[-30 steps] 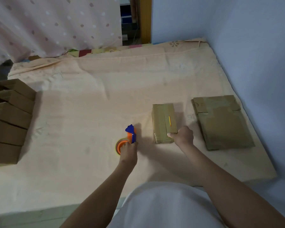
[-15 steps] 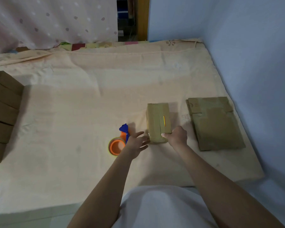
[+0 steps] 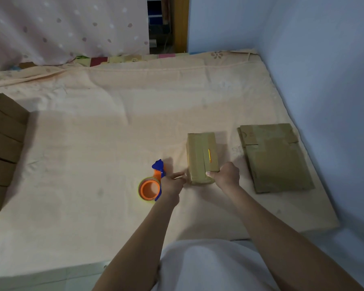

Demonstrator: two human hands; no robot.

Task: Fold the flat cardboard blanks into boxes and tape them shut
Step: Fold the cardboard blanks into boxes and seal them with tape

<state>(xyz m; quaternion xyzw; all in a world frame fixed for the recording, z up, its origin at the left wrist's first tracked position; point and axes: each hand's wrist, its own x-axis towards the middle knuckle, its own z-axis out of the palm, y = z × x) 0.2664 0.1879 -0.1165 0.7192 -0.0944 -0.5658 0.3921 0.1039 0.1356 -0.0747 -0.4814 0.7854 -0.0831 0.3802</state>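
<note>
A folded brown cardboard box with a small yellow mark on top lies on the peach sheet at centre right. My right hand grips its near right corner, thumb on the top face. My left hand reaches to the box's near left edge with fingers extended; whether they touch it I cannot tell. An orange and blue tape dispenser lies on the sheet just left of my left hand, not held.
A stack of flat cardboard blanks lies to the right of the box near the blue wall. Several brown folded boxes stand in a row at the left edge. The bed's front edge runs below my arms.
My left hand let go of the tape dispenser and moved right to the box's near left edge. My right hand has stayed on the box's corner.
</note>
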